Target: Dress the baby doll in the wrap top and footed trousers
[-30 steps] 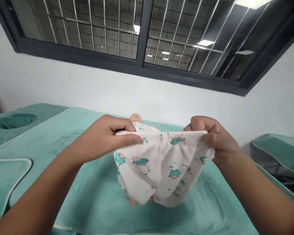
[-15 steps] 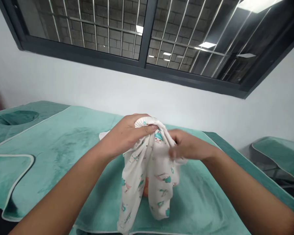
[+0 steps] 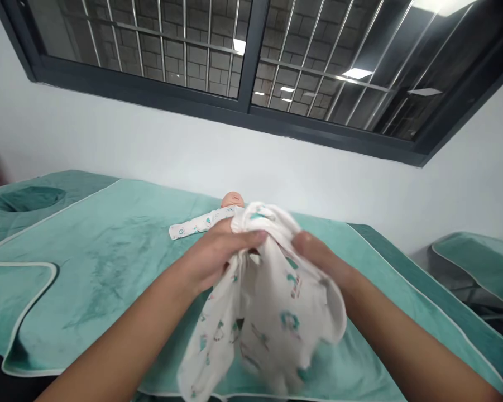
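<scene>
White baby pants [image 3: 276, 301] with a green and pink print hang in front of me, their gathered waistband up and the legs dangling toward me. My left hand [image 3: 221, 245] grips the waistband, thumb on the near side. My right hand [image 3: 318, 251] is at the other side of the band, mostly covered by the cloth, so its fingers are hidden. Behind the pants a baby doll [image 3: 233, 199] lies on the bed. It wears a top in the same print, with one sleeve [image 3: 192, 225] stretched out to the left. The pants hide most of its body.
A green plush cover [image 3: 109, 245] with white piping lies over the bed. At the far left the bed has a round face hole [image 3: 29, 200]. A white wall [image 3: 171, 145] and a dark-framed window [image 3: 243, 109] stand behind. Another green-covered bed [image 3: 477, 262] is on the right.
The pants have come toward me and billow wider. My right hand has moved in behind the cloth. The doll's head and the outstretched sleeve now show.
</scene>
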A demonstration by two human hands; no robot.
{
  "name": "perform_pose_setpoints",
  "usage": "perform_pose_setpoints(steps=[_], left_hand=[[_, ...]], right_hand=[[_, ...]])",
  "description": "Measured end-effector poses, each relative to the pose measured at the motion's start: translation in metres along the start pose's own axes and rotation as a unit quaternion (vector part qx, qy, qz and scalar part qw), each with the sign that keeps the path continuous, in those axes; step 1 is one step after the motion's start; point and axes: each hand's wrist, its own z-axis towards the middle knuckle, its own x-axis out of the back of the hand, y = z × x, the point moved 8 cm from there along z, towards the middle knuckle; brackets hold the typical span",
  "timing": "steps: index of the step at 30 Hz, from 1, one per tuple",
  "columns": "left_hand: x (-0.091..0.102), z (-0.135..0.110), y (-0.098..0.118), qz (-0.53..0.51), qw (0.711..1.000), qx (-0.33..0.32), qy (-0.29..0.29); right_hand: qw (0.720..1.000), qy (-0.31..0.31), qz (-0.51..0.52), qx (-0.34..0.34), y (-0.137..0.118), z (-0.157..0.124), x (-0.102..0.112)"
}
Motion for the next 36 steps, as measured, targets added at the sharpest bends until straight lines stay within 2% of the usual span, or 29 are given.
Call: perform_pose_setpoints(steps=[2, 3, 4, 6, 9, 11, 12, 13, 15, 17, 19, 20, 21, 24, 26, 28, 30, 32, 36], left_hand=[[0.006, 0.004, -0.006, -0.074, 0.996, -0.009, 0.047], [0.007, 0.005, -0.011, -0.096, 0.994, 0.001, 0.056], [0.006, 0.005, -0.016, -0.11, 0.992, 0.013, 0.058], [0.003, 0.003, -0.024, -0.125, 0.991, 0.035, 0.04], [-0.008, -0.006, -0.034, -0.071, 0.991, 0.095, -0.062], [-0.011, -0.015, -0.043, -0.011, 0.981, 0.144, -0.132], [-0.009, -0.017, -0.047, 0.004, 0.978, 0.153, -0.143], [-0.004, -0.017, -0.047, -0.002, 0.981, 0.142, -0.132], [0.009, -0.014, -0.044, -0.06, 0.994, 0.073, -0.058], [0.021, -0.014, -0.046, -0.126, 0.992, 0.008, 0.024], [0.023, -0.019, -0.058, -0.163, 0.985, -0.001, 0.065], [0.022, -0.023, -0.067, -0.17, 0.983, 0.014, 0.072], [0.02, -0.027, -0.076, -0.17, 0.982, 0.035, 0.073], [0.013, -0.044, -0.103, -0.111, 0.984, 0.141, 0.022], [0.008, -0.055, -0.115, -0.041, 0.975, 0.214, -0.046], [0.007, -0.062, -0.121, 0.024, 0.967, 0.24, -0.087], [0.013, -0.061, -0.121, 0.099, 0.968, 0.22, -0.067], [0.019, -0.058, -0.121, 0.189, 0.964, 0.188, -0.021], [0.027, -0.053, -0.13, 0.361, 0.913, 0.183, 0.045]], right_hand=[[0.989, -0.139, -0.032, -0.046, 0.014, -0.005, -0.023], [0.983, -0.173, -0.033, -0.048, 0.017, -0.006, -0.029], [0.984, -0.173, -0.024, -0.034, 0.018, -0.005, -0.029], [0.993, -0.112, 0.018, 0.009, 0.015, 0.002, -0.02], [0.995, -0.011, 0.089, 0.046, 0.012, 0.009, -0.005], [0.991, 0.019, 0.123, 0.05, 0.014, 0.01, -0.002], [0.989, 0.029, 0.135, 0.048, 0.016, 0.01, -0.002], [0.988, 0.037, 0.143, 0.043, 0.02, 0.009, -0.003], [0.991, 0.019, 0.133, 0.025, 0.03, 0.006, -0.01], [0.992, -0.066, 0.105, -0.008, 0.045, 0.0, -0.027], [0.979, -0.177, 0.094, -0.04, 0.061, -0.01, -0.048], [0.972, -0.205, 0.108, -0.044, 0.067, -0.015, -0.054], [0.969, -0.202, 0.136, -0.036, 0.072, -0.018, -0.055], [0.965, -0.096, 0.243, 0.004, 0.094, -0.027, -0.04], [0.958, -0.039, 0.284, -0.006, 0.119, -0.038, -0.032], [0.956, -0.012, 0.292, -0.028, 0.146, -0.049, -0.029], [0.966, 0.007, 0.254, -0.041, 0.168, -0.058, -0.027], [0.982, 0.034, 0.18, -0.048, 0.184, -0.062, -0.023], [0.992, 0.116, 0.022, -0.049, 0.195, -0.058, -0.009]])
